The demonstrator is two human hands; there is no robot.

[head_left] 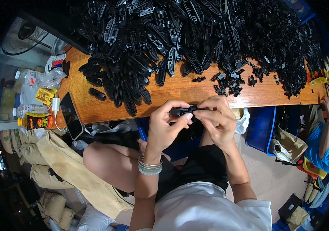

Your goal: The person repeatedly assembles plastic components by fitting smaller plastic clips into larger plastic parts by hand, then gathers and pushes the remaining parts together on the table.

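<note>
A small black plastic part (179, 111) is held between my two hands just off the table's front edge. My left hand (167, 121), with bracelets at its wrist, pinches the part's left end between thumb and fingers. On its right end my right hand (217, 119) closes its fingertips; whether they hold a second small piece there cannot be made out. Beyond the hands, long black plastic parts (133, 82) lie heaped on the wooden table (168, 94). A smaller group of little black clips (230, 82) lies to the right of them.
A large mound of small black pieces (287, 50) covers the table's right side. At the left edge are a phone (72, 115), a white charger (56, 104) and bottles (37, 121). Blue bins (260, 129) stand under the table. Another person in blue (324, 144) sits at the right.
</note>
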